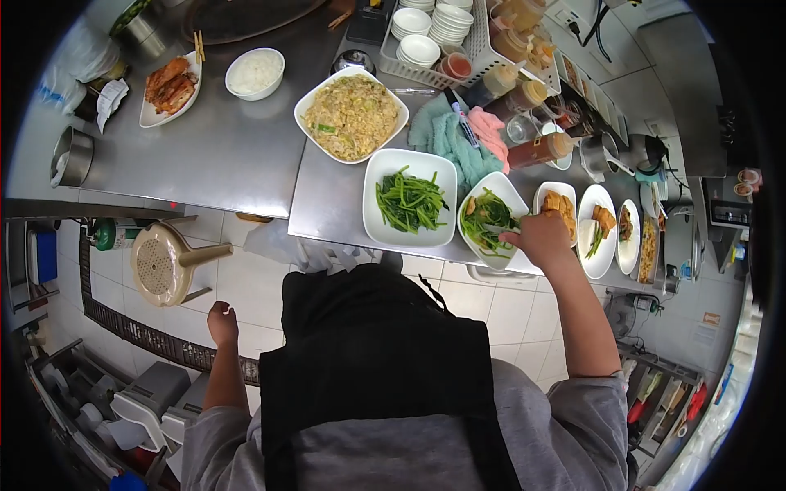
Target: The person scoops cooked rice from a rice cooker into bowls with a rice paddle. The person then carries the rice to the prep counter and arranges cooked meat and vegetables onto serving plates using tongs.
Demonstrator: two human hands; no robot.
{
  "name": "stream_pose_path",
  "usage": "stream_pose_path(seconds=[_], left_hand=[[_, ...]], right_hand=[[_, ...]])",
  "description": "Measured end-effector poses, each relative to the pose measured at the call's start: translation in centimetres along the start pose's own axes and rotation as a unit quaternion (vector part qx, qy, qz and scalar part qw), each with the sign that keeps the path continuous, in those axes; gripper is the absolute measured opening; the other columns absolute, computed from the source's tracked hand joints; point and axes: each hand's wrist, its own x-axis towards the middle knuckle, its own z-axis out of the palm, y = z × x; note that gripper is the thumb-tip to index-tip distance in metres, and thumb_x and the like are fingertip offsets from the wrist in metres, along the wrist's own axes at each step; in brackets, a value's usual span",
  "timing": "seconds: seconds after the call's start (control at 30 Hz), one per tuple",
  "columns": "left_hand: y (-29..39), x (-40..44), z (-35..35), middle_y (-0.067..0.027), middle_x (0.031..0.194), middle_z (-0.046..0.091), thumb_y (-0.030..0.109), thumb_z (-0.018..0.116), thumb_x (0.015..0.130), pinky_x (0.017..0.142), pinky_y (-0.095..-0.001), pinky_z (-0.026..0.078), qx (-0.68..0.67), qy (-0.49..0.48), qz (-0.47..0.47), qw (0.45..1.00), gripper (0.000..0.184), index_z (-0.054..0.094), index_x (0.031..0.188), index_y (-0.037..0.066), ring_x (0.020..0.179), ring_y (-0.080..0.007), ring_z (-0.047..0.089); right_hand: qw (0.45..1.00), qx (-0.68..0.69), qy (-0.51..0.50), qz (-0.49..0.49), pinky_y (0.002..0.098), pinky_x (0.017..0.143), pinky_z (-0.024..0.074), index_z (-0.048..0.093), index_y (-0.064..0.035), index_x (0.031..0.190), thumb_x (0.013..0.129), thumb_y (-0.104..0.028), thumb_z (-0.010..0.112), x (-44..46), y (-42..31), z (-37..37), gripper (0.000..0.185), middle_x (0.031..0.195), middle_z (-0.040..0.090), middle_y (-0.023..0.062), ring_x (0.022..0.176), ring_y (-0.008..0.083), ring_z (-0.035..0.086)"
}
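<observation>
My right hand (544, 239) is at the counter's front edge, its thumb and fingers closed on the right rim of a white plate of leafy greens (485, 214). Just beyond the hand sits a white bowl of golden fried pieces (560, 204), partly covered by it. To the left of the greens plate stands a square white bowl of green stems (409, 196). Behind that is a square bowl of fried rice (352, 114). My left hand (222, 323) hangs over the floor beside my body, holding nothing, with its fingers loosely bent.
A beige stool (160, 262) stands on the floor at left. White rice (255, 72) and a plate of browned meat (169, 87) sit on the left counter. Towels (450, 135), sauce bottles (540, 151) and several more dishes (596, 221) line the right side.
</observation>
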Motion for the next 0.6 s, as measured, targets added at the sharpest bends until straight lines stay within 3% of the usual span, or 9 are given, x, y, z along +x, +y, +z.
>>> stream_pose_path(seconds=[0.13, 0.3, 0.53, 0.6], left_hand=[[-0.8, -0.2, 0.1, -0.0146, 0.088, 0.069, 0.004, 0.069, 0.076, 0.076, -0.0412, 0.053, -0.004, 0.001, -0.008, 1.0, 0.016, 0.065, 0.091, 0.003, 0.085, -0.0319, 0.067], [-1.0, -0.3, 0.3, -0.0148, 0.089, 0.069, 0.005, 0.07, 0.076, 0.077, -0.0412, 0.053, -0.005, 0.005, 0.006, 1.0, 0.017, 0.065, 0.092, 0.002, 0.085, -0.0322, 0.067], [-1.9, -0.5, 0.0, -0.0148, 0.089, 0.069, 0.005, 0.07, 0.077, 0.077, -0.0413, 0.053, -0.006, 0.006, -0.003, 1.0, 0.016, 0.064, 0.092, 0.002, 0.085, -0.0322, 0.067], [-2.2, -0.4, -0.3, -0.0152, 0.09, 0.069, 0.004, 0.07, 0.077, 0.077, -0.0413, 0.053, -0.01, 0.011, -0.003, 1.0, 0.016, 0.065, 0.092, 0.002, 0.086, -0.0321, 0.067]], right_hand=[[0.999, -0.037, -0.02, -0.023, 0.0417, 0.088, 0.042, 0.071, -0.0092, 0.086, 0.086, -0.057, 0.059, 0.0, -1.7, -0.9, 0.049, 0.075, 0.07, 0.0078, 0.073, 0.0224, 0.068], [0.991, -0.078, 0.09, -0.063, 0.0392, 0.087, 0.0412, 0.069, -0.0136, 0.088, 0.092, -0.043, 0.057, 0.3, -1.7, 0.4, 0.032, 0.069, 0.069, 0.0043, 0.063, 0.0211, 0.067], [0.989, -0.064, 0.131, -0.026, 0.0378, 0.081, 0.0419, 0.067, -0.0141, 0.084, 0.092, -0.04, 0.058, -1.5, -0.1, 1.1, 0.029, 0.064, 0.067, 0.004, 0.061, 0.0213, 0.066], [0.978, -0.041, 0.206, -0.013, 0.0396, 0.077, 0.0442, 0.065, -0.0124, 0.081, 0.088, -0.039, 0.063, -2.4, 0.5, 1.3, 0.028, 0.062, 0.064, 0.0066, 0.057, 0.0247, 0.062]])
